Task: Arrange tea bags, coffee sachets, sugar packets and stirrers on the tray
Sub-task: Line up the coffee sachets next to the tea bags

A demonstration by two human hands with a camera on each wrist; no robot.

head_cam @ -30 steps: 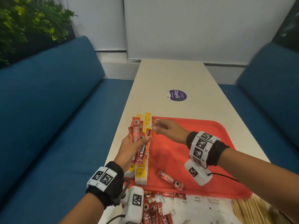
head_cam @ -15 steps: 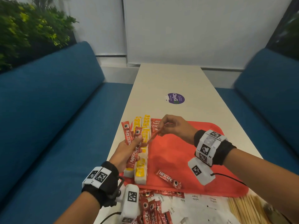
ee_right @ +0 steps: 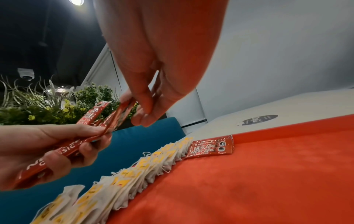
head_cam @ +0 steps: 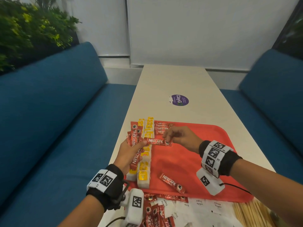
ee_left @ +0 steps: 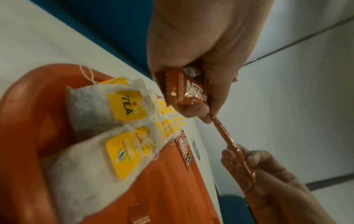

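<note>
My left hand (head_cam: 137, 145) grips a fanned bundle of red Nescafe coffee sachets (head_cam: 135, 140) over the tray's left edge. My right hand (head_cam: 167, 140) pinches the right end of one sachet (head_cam: 158, 142), held level; its other end sits at my left thumb. In the left wrist view this sachet (ee_left: 229, 141) runs from my left fingers (ee_left: 201, 110) to the right hand (ee_left: 258, 174). A row of tea bags (head_cam: 144, 161) with yellow tags lines the left side of the red tray (head_cam: 205, 161). Three sachets (ee_right: 210, 149) lie stacked at the tray's far left corner.
One loose sachet (head_cam: 172, 183) lies on the near part of the tray. Off the tray's near edge lie more sachets (head_cam: 152, 215), white sugar packets (head_cam: 198, 208) and wooden stirrers (head_cam: 252, 213). A purple sticker (head_cam: 179, 100) marks the table beyond. Blue benches flank both sides.
My right hand left the tray's far left corner, came back to the bundle and drew one sachet out to the right. The left hand tilted the bundle slightly.
</note>
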